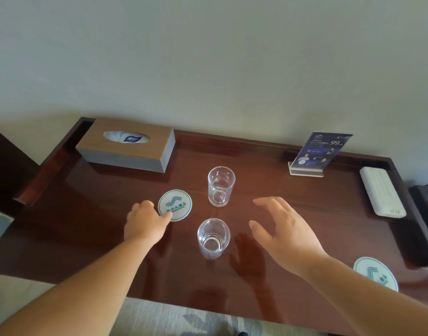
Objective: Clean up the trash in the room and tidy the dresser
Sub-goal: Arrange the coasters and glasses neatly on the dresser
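Two empty clear glasses stand upright on the glossy dark wooden dresser top [91, 229]: the far glass [221, 186] and the near glass [213, 237]. A round white coaster with a teal logo [177, 203] lies left of the far glass. My left hand [145, 221] rests at that coaster's near-left edge, thumb touching it, fingers curled. My right hand [283, 229] hovers to the right of both glasses, fingers spread, holding nothing. A second coaster [371, 271] lies at the near right, partly hidden behind my right forearm.
A tan tissue box [128, 146] sits at the back left. An acrylic stand with a blue card [317, 154] is at the back right, beside a white remote [381, 196]. A raised rim borders the back and sides. Patterned carpet shows below the front edge.
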The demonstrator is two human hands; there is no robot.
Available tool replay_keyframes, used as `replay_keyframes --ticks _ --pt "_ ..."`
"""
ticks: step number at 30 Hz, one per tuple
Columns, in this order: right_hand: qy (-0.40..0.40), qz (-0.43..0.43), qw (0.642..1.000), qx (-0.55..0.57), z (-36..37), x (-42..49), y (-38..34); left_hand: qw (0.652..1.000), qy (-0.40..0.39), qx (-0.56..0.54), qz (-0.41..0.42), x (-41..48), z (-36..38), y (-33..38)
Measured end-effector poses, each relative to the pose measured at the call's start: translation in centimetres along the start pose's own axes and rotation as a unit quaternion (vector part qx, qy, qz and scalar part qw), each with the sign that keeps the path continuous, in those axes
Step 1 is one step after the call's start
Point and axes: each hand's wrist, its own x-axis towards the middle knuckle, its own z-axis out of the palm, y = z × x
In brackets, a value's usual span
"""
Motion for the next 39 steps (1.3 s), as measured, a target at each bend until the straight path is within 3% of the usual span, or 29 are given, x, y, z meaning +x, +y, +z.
replay_keyframes --ticks 11,18,26,33,39 --pt "-0.028 -0.020 0.999 0.007 -0.7 2.3 2.6 0.991 0.006 -0.049 -0.128 2.6 1.4 3.4" --pt "-0.041 -0.051 0.998 0.014 -1.8 4.5 3.4 0.975 0.070 -0.193 -0.087 1.9 -0.4 3.3" --pt "-0.025 -0.070 0.997 0.021 -3.4 6.7 2.5 0.951 0.087 -0.291 0.057 3.0 -4.5 7.3" --pt "0.010 -0.009 1.000 0.016 -3.9 7.6 3.2 0.950 0.032 -0.293 0.105 7.5 -3.3 12.1" --pt "0.038 0.076 0.996 -0.002 -3.0 7.7 4.0 0.951 -0.037 -0.294 0.085 12.5 -1.0 14.8"
